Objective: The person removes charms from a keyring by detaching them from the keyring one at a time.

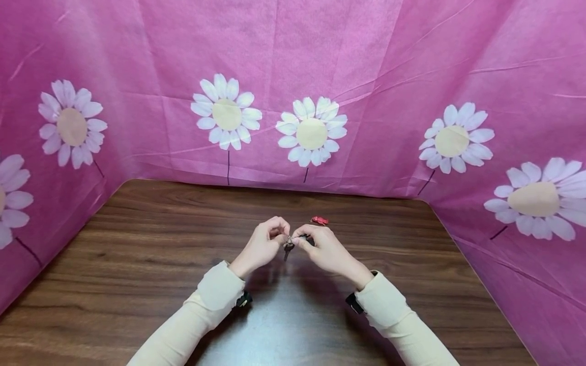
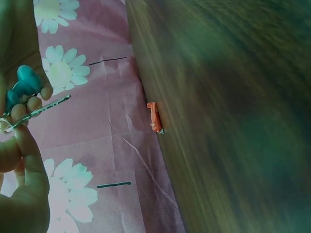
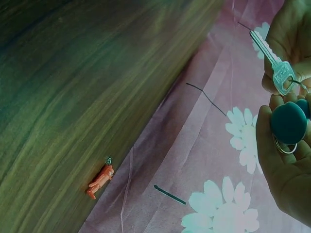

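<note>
Holding one key [image 3: 283,73] between both hands, near the centre of the head frame, key hanging just above the surface [image 1: 183,213]. Left hand [image 1: 264,241]: thumb and forefinger pinching the key ring [image 1: 290,239] at the key's head. Right hand [image 1: 327,246]: fingers curled round one round fob [image 3: 288,122], just beside the key. Count: one red figure charm [image 1: 319,220], lying on the surface right of centre, beyond the right hand. Six printed flowers [image 1: 312,133] on the pink cloth [image 1: 357,56] behind, two partly cropped.
</note>
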`<control>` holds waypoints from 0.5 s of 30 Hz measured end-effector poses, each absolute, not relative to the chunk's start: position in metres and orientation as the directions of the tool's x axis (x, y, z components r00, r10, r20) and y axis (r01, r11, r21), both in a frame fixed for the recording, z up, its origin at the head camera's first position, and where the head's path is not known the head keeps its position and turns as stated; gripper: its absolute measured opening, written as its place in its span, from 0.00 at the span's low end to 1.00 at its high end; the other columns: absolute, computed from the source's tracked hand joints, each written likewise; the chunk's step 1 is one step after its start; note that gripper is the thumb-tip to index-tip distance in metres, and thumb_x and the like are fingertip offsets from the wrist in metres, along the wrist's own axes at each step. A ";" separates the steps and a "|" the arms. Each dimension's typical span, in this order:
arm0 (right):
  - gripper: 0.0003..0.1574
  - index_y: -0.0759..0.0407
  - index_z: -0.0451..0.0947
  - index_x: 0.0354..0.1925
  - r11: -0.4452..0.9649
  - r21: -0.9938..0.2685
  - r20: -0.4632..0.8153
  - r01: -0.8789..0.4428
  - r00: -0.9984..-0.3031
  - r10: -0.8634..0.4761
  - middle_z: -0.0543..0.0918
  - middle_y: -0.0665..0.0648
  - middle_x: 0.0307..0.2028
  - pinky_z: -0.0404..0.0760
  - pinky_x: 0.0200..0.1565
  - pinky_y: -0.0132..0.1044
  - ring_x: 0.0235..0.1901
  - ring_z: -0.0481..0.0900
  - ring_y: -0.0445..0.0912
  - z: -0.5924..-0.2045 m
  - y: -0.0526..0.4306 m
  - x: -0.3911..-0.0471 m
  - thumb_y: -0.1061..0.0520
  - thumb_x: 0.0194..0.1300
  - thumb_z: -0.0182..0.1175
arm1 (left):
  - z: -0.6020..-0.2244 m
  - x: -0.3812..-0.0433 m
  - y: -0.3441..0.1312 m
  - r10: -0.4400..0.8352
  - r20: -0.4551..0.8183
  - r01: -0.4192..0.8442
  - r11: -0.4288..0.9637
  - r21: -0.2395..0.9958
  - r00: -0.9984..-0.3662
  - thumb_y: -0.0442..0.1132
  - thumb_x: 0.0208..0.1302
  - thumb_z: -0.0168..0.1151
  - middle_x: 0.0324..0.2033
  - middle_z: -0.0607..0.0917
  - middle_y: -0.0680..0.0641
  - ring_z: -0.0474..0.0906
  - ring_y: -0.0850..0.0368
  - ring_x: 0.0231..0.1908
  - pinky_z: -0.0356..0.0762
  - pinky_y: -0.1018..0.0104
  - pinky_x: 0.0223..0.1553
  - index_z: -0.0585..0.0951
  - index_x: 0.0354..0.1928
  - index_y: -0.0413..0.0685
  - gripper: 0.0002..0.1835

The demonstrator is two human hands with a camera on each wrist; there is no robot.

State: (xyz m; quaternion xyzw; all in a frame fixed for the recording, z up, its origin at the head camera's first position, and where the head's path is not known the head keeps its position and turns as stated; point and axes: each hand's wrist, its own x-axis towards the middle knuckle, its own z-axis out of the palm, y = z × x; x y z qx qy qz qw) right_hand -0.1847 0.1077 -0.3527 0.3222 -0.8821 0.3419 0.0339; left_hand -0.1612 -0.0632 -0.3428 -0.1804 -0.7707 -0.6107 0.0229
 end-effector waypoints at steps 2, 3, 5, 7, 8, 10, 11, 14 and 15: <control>0.02 0.52 0.78 0.32 0.560 -0.581 0.285 -0.591 -0.792 -0.540 0.80 0.45 0.28 0.71 0.34 0.29 0.29 0.71 0.37 -0.352 0.108 -0.185 0.57 0.61 0.57 | -0.343 -0.161 -0.063 0.260 0.257 0.309 0.183 0.933 -0.931 0.18 0.52 0.48 0.26 0.72 0.42 0.70 0.57 0.26 0.66 0.75 0.28 0.71 0.26 0.33 0.06; 0.02 0.52 0.78 0.32 0.560 -0.582 0.285 -0.590 -0.793 -0.539 0.80 0.45 0.28 0.71 0.34 0.29 0.29 0.71 0.37 -0.351 0.108 -0.185 0.57 0.61 0.57 | -0.343 -0.161 -0.062 0.265 0.259 0.311 0.180 0.933 -0.929 0.18 0.52 0.48 0.26 0.72 0.42 0.70 0.57 0.26 0.66 0.75 0.28 0.71 0.26 0.33 0.07; 0.03 0.52 0.78 0.32 0.557 -0.592 0.276 -0.582 -0.796 -0.539 0.80 0.45 0.29 0.71 0.34 0.28 0.29 0.71 0.37 -0.351 0.107 -0.186 0.57 0.61 0.57 | -0.344 -0.161 -0.062 0.266 0.256 0.307 0.171 0.936 -0.929 0.18 0.52 0.48 0.26 0.73 0.42 0.70 0.57 0.26 0.67 0.74 0.28 0.71 0.26 0.33 0.07; 0.03 0.52 0.78 0.32 0.553 -0.604 0.265 -0.574 -0.799 -0.540 0.80 0.46 0.29 0.71 0.34 0.28 0.30 0.72 0.37 -0.351 0.108 -0.187 0.57 0.61 0.57 | -0.345 -0.162 -0.062 0.260 0.240 0.286 0.153 0.946 -0.935 0.18 0.52 0.48 0.26 0.73 0.42 0.71 0.57 0.26 0.67 0.73 0.28 0.71 0.27 0.33 0.06; 0.03 0.52 0.78 0.32 0.551 -0.609 0.259 -0.570 -0.800 -0.541 0.80 0.46 0.29 0.71 0.34 0.28 0.30 0.72 0.37 -0.351 0.108 -0.188 0.57 0.61 0.57 | -0.346 -0.163 -0.062 0.256 0.228 0.270 0.143 0.952 -0.939 0.18 0.53 0.49 0.26 0.74 0.42 0.71 0.57 0.26 0.67 0.73 0.28 0.71 0.28 0.32 0.06; 0.03 0.52 0.78 0.32 0.551 -0.613 0.255 -0.566 -0.802 -0.540 0.81 0.46 0.29 0.72 0.34 0.29 0.30 0.72 0.37 -0.352 0.108 -0.188 0.57 0.61 0.57 | -0.349 -0.165 -0.062 0.244 0.200 0.233 0.116 0.965 -0.949 0.18 0.53 0.52 0.27 0.74 0.43 0.72 0.59 0.26 0.68 0.73 0.27 0.71 0.30 0.32 0.05; 0.03 0.52 0.78 0.32 0.552 -0.612 0.257 -0.567 -0.802 -0.538 0.81 0.46 0.29 0.72 0.34 0.29 0.30 0.72 0.37 -0.352 0.108 -0.188 0.57 0.61 0.57 | -0.352 -0.167 -0.063 0.234 0.184 0.211 0.096 0.973 -0.955 0.19 0.53 0.53 0.28 0.75 0.43 0.73 0.59 0.27 0.68 0.72 0.27 0.71 0.32 0.32 0.06; 0.03 0.52 0.78 0.32 0.557 -0.602 0.287 -0.572 -0.806 -0.518 0.81 0.46 0.29 0.74 0.35 0.33 0.30 0.73 0.37 -0.351 0.109 -0.188 0.58 0.61 0.58 | -0.364 -0.176 -0.064 0.187 0.189 0.206 0.080 0.975 -0.964 0.21 0.52 0.58 0.31 0.78 0.41 0.76 0.62 0.27 0.72 0.73 0.28 0.73 0.35 0.33 0.09; 0.03 0.52 0.78 0.32 0.560 -0.599 0.302 -0.572 -0.809 -0.504 0.81 0.46 0.29 0.75 0.35 0.34 0.30 0.73 0.37 -0.351 0.109 -0.188 0.58 0.60 0.58 | -0.367 -0.179 -0.065 0.162 0.203 0.219 0.089 0.972 -0.966 0.23 0.52 0.60 0.31 0.79 0.40 0.77 0.61 0.27 0.72 0.73 0.28 0.74 0.36 0.34 0.09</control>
